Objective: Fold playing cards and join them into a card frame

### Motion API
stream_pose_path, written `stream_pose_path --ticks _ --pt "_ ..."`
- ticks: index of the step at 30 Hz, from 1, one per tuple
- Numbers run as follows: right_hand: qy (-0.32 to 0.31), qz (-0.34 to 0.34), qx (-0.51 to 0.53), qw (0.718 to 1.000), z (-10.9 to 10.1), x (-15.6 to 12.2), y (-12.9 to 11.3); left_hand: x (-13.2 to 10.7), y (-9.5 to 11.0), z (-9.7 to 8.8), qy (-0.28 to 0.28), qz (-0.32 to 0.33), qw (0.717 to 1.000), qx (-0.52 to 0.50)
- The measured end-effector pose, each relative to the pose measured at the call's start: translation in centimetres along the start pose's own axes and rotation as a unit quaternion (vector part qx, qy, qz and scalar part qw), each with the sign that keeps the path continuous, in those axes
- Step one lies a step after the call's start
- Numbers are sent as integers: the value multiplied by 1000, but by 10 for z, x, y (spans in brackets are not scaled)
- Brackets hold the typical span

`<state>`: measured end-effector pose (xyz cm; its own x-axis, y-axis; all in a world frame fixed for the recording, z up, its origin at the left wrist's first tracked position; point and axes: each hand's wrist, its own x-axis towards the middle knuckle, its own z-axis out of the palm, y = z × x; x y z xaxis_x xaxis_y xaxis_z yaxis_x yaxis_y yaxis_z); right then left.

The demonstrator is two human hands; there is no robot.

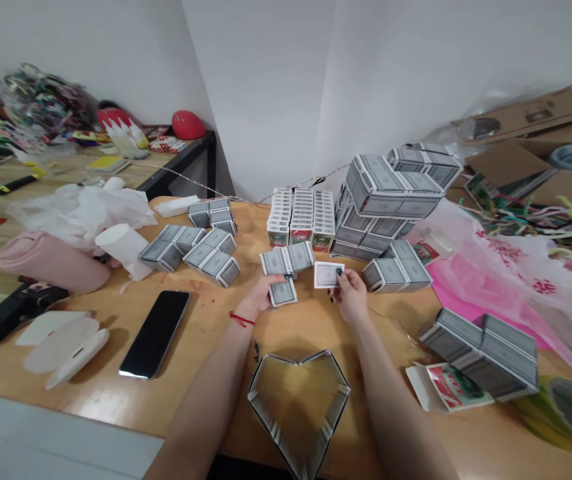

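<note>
My left hand [261, 293] grips an L-shaped stack of playing cards [282, 291], its thumb lying over the near arm of the L. To the right of it, my right hand [349, 289] pinches a single-looking playing card [327, 275], patterned back up, thumb on top. How many cards are in that pinch I cannot tell. A heart-shaped frame built of cards [337, 393] stands on the table between my forearms. Behind my hands are rows of boxed card decks [302, 215] and a tall pile of card blocks [391, 187].
More card blocks [212, 257] sit at the left, others [483, 350] at the right beside an opened card box [459, 387]. A phone [156, 333], a white case [79, 360] and a pink roll [51, 261] lie left. Green tape [561, 410] is near right; pink plastic [506, 267] spreads behind.
</note>
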<state>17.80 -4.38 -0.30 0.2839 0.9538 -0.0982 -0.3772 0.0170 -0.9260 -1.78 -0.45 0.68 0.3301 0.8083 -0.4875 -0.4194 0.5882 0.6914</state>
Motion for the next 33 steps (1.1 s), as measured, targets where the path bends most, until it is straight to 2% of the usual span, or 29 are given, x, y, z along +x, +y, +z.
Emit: stream_pose_path --ticks 3,6,16,24,33 --pt "-63 20 9 998 9 -6 1 0 0 4 -5 10 1000 12" --pt "-94 48 20 994 14 -9 2 -1 1 8 6 15 1000 13" --pt "-63 35 -2 997 12 -10 3 -3 1 12 21 41 999 9" --pt "-64 25 6 998 11 -8 3 -2 1 11 26 26 999 13" --pt "-73 32 -30 996 15 -12 -2 -7 3 16 22 11 1000 -2"
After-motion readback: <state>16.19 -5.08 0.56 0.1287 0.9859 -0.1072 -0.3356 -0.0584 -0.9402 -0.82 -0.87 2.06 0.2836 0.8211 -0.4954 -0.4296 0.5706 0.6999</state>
